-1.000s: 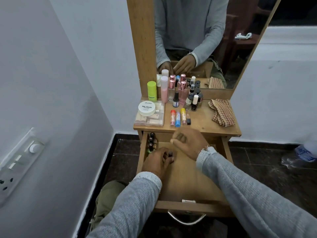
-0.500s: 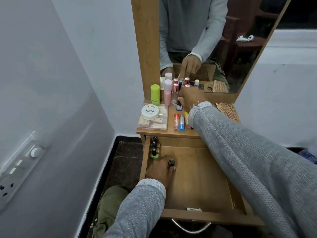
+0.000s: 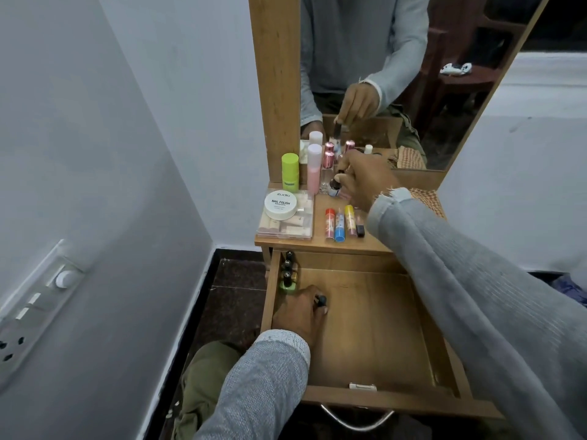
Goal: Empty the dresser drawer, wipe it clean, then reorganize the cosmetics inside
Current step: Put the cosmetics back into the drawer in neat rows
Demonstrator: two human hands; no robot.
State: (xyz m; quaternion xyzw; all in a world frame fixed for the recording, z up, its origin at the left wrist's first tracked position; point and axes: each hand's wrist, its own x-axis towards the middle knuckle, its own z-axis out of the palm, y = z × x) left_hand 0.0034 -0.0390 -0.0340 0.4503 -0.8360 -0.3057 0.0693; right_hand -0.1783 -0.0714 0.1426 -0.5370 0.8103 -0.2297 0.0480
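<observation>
Pinching a small glass nail-polish bottle with a dark cap and pale blue base (image 3: 334, 187) by its cap, my right hand (image 3: 365, 179) was at the back of the wooden counter (image 3: 320, 242), fingers curled round the neck; I could not tell whether the bottle was lifted clear or touching the top. I judged it light, rigid and breakable, its glass body smooth and slippery, so the ribbed cap or the neck just under it was the surest hold. My left hand (image 3: 300, 312) sat low in the open wooden drawer (image 3: 374, 328), curled over another small dark-capped bottle (image 3: 321, 300) near the left wall. Just behind it a short row of dark-capped polish bottles (image 3: 287, 274) stood along that wall, the nearest one green. The rest of the drawer floor was bare wood, flat and hard, so upright bottles could tip and roll if nudged.

On the counter, near my right hand, lay four slim coloured tubes (image 3: 344, 223) side by side, a round white tub lettered NAIL POLISH (image 3: 281, 204) resting on a clear flat plastic case (image 3: 286, 225), a lime-green capped stick (image 3: 290, 173), a tall pink bottle (image 3: 313, 168) and rose-capped clear bottles (image 3: 328, 168). A checked cloth (image 3: 427, 201) showed beyond my sleeve. A mirror (image 3: 397, 58) rose behind, a pale wall with a switch panel (image 3: 41, 300) stood left, and the floor (image 3: 235, 296) was dark tile.
</observation>
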